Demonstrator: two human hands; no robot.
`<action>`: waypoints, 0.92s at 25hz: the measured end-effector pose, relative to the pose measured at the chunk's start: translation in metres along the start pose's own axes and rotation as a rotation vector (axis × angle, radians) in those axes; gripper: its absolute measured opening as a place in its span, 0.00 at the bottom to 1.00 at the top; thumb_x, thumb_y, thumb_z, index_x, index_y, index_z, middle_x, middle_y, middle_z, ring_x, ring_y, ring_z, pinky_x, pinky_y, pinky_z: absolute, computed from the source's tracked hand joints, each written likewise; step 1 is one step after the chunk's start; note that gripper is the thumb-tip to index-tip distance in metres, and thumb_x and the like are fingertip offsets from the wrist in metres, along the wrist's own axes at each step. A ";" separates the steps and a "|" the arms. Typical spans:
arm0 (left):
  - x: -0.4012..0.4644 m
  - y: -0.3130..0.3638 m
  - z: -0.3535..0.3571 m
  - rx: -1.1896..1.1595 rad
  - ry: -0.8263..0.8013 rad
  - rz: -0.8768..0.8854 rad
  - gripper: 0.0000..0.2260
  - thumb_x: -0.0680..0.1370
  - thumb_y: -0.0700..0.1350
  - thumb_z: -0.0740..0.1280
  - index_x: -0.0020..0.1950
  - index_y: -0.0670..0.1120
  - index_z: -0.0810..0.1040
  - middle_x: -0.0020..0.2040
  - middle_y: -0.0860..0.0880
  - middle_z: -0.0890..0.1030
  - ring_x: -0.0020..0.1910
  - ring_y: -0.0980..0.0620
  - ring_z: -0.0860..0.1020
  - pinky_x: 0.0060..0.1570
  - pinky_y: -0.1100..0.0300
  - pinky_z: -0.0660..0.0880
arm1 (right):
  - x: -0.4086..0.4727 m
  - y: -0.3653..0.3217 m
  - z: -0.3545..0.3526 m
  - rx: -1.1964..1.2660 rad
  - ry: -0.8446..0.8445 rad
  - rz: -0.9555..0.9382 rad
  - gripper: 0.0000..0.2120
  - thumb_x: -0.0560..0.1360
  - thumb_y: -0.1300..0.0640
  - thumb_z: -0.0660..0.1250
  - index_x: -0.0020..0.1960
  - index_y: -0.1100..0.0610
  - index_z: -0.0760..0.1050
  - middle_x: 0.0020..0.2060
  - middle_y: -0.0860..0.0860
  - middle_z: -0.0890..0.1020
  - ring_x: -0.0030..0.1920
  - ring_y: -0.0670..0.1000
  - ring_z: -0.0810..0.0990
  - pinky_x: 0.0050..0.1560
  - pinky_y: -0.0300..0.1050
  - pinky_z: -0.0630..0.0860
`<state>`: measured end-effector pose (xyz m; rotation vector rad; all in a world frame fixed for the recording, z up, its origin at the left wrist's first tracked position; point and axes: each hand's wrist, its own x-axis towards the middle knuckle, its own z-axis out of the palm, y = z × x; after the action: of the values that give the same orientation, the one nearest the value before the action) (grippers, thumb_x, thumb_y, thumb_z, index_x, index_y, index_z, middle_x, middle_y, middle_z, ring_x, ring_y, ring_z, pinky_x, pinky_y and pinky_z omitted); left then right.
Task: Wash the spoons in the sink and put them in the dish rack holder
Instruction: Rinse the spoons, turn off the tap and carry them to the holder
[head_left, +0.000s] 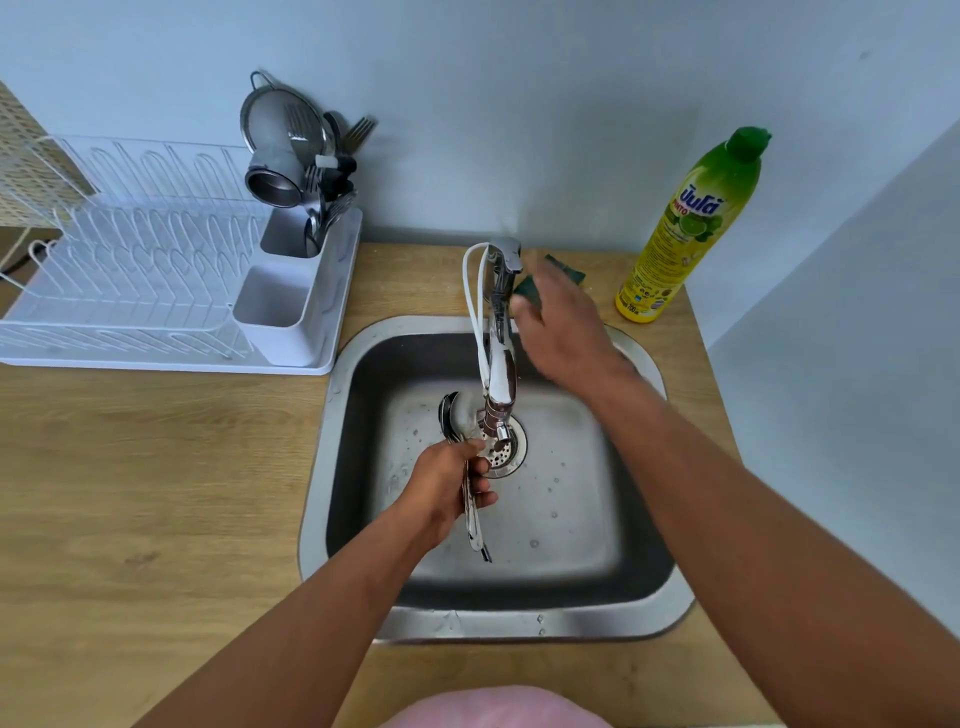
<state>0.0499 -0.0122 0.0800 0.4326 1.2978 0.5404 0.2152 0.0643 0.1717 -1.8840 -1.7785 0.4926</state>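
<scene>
My left hand (445, 488) is closed around a bunch of metal spoons (457, 415) over the steel sink (358, 467), their bowls up beside the faucet spout (500, 384) near the drain. My right hand (563, 332) is blurred, fingers apart, next to the faucet handle (506, 254) and over a green sponge (524, 286); it holds nothing that I can see. The white dish rack (156, 291) stands at the left, with a two-part cutlery holder (291, 312) at its right end. The holder's rear compartment has forks and other utensils (322, 208) in it.
A green and yellow dish soap bottle (691, 228) stands at the back right of the wooden counter (156, 493). A metal strainer (283, 124) and a steel cup (272, 182) sit on the rack. A white hose (475, 312) loops along the faucet. The wall is close behind.
</scene>
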 end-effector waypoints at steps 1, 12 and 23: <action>-0.003 0.002 -0.001 -0.014 0.009 -0.002 0.07 0.83 0.40 0.60 0.53 0.41 0.78 0.29 0.48 0.76 0.26 0.50 0.73 0.34 0.53 0.80 | 0.025 -0.008 -0.003 -0.072 -0.066 -0.039 0.24 0.83 0.56 0.58 0.77 0.62 0.62 0.77 0.59 0.66 0.78 0.59 0.63 0.74 0.50 0.61; -0.043 0.050 -0.039 0.058 -0.032 0.117 0.11 0.84 0.40 0.59 0.59 0.39 0.79 0.54 0.40 0.85 0.60 0.36 0.83 0.52 0.48 0.75 | -0.009 -0.053 -0.024 -0.065 0.059 -0.100 0.12 0.80 0.52 0.64 0.53 0.58 0.82 0.44 0.53 0.85 0.43 0.51 0.82 0.44 0.40 0.76; -0.128 0.127 -0.047 0.081 -0.078 0.580 0.10 0.86 0.43 0.60 0.59 0.40 0.77 0.47 0.41 0.82 0.36 0.50 0.82 0.38 0.56 0.77 | -0.072 -0.137 -0.009 0.207 -0.091 -0.040 0.06 0.73 0.46 0.72 0.44 0.47 0.78 0.34 0.41 0.81 0.36 0.39 0.79 0.34 0.31 0.71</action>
<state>-0.0350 0.0125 0.2436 0.9007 1.1145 0.9445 0.1031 -0.0049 0.2529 -1.7050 -1.7454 0.7281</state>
